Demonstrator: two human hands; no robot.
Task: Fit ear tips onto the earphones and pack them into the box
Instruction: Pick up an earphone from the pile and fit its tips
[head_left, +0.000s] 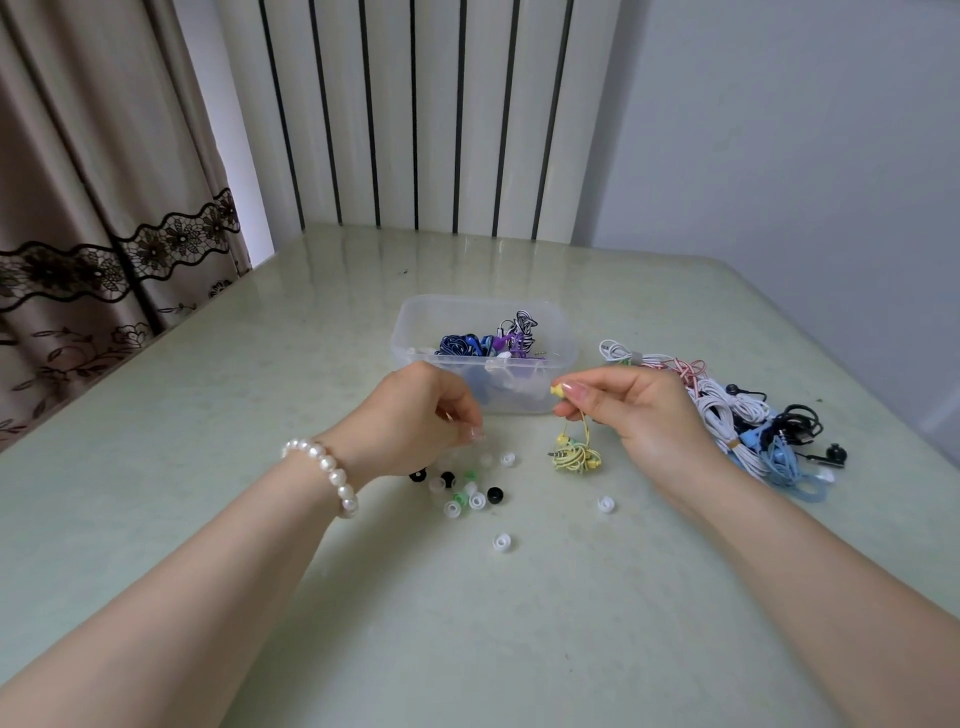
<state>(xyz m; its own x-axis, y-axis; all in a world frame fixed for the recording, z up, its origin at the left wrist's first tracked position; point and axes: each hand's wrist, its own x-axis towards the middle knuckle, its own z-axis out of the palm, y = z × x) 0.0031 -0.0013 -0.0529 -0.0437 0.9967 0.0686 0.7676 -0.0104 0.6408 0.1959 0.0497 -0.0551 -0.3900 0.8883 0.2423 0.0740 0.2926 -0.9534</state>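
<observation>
In the head view, the right hand (634, 410) pinches a yellow earbud (558, 389) between thumb and forefinger, in front of the clear plastic box (563, 332), and its yellow cable bundle (576, 457) hangs down to the pale green counter (311, 364). The left hand (415, 415), with a pearl bracelet (327, 470) on the wrist, has its fingers curled down over the scattered ear tips (475, 499), and I cannot tell if it pinches one. The box holds blue and purple earphones (488, 343), and a pile of coiled earphones (737, 415) lies right of the box.
</observation>
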